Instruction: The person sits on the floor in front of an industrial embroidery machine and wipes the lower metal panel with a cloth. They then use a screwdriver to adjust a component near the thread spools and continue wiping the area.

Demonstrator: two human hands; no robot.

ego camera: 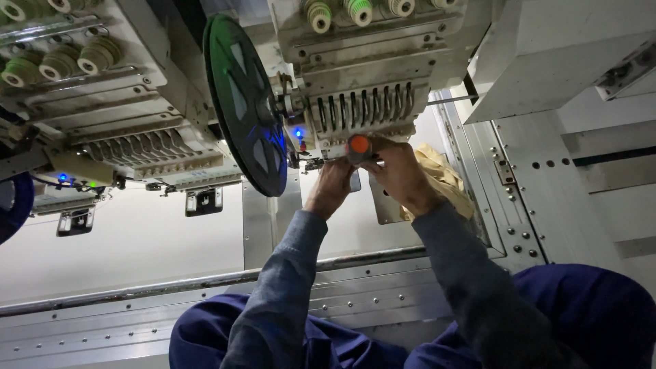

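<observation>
I see both hands up under the embroidery head [362, 102]. R hand [400, 174] grips an orange-capped tool [359, 147]; L hand [333, 186] curls shut beside it, contents hidden. Green disc [246, 102] just left

Dim workshop, pale metal machine table [123, 253] with riveted panels [540, 198].

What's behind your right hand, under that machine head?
Behind the right hand lies a crumpled tan cloth on the metal bed. The hand grips an orange-capped tool against the machine head. The tool's tip and most of the cloth are covered.
</observation>
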